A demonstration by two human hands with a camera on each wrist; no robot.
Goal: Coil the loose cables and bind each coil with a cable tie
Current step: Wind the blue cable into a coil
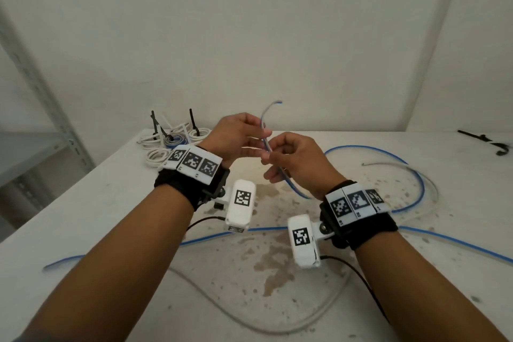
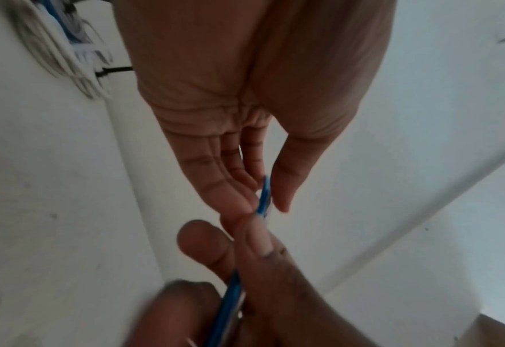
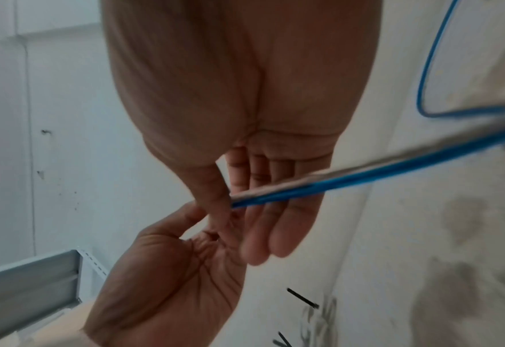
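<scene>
Landmark: white table [image 1: 416, 300], stained brown at its middle, set against a white wall.
Blue cable [image 1: 374, 151]: one end raised above the middle of the table, its free tip [image 1: 277, 103] curving up over the hands; the rest loops across the right half of the tabletop and runs on along the near side toward the left edge.
Left hand [image 1: 236, 137]: raised over the middle of the table, fingers nearly straight, the thumb and fingertips [image 2: 283, 187] pinching the blue cable [image 2: 263, 199] just below its tip.
Right hand [image 1: 294, 159]: just beside the left hand and touching it, thumb and forefinger pinching the same cable a little lower; the other fingers [image 3: 277, 230] lie loosely extended, and the blue cable [image 3: 364, 176] leaves the grip toward the right side of the table.
White-grey cable [image 1: 277, 325]: loose on the table, sweeping along the near side and around the right, beside the blue loops.
Finished coils [image 1: 172, 140]: a cluster at the far left corner of the table, mostly white with one blue and white, black ties standing up from them.
Spare black cable ties [image 1: 488, 141]: at the far right edge of the table, well apart from the hands.
Metal shelving [image 1: 41, 108]: grey uprights standing off the table's left side.
</scene>
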